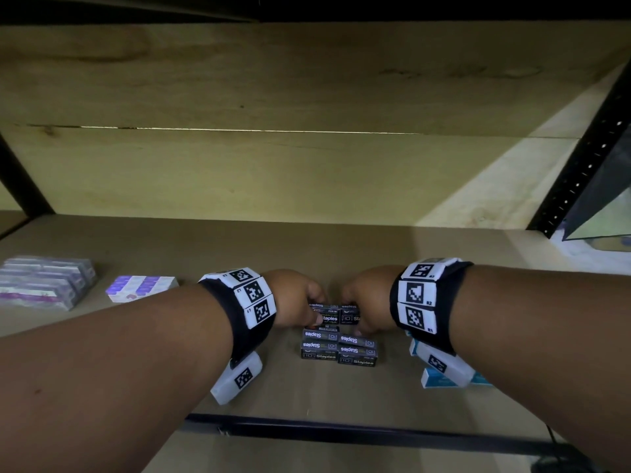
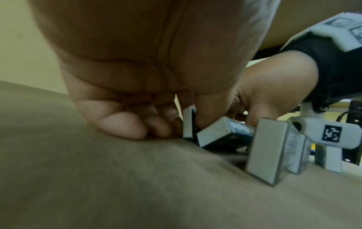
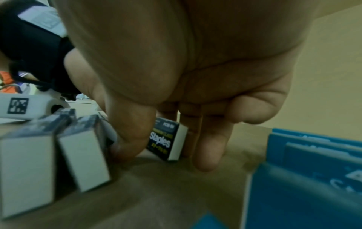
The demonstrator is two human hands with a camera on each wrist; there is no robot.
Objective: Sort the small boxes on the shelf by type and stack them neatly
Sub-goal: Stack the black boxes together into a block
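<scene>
Small black "Staples" boxes sit in the middle of the brown shelf (image 1: 341,397). Several lie stacked two wide in front (image 1: 339,348). Behind them my left hand (image 1: 312,302) pinches one black box (image 1: 326,315) standing on its edge, thumb in front and fingers behind; this box (image 2: 187,128) shows in the left wrist view between thumb and fingers (image 2: 168,124). My right hand (image 1: 355,302) pinches the neighbouring black box (image 1: 350,315), seen in the right wrist view as a box (image 3: 163,136) between thumb and fingers. A further box (image 2: 219,134) lies tilted between the hands.
Purple-and-white boxes stand at the far left (image 1: 44,281), with a smaller group (image 1: 141,286) beside them. Blue boxes (image 1: 444,377) lie under my right wrist, close on the right in the right wrist view (image 3: 313,178). A black metal upright (image 1: 587,158) borders the right.
</scene>
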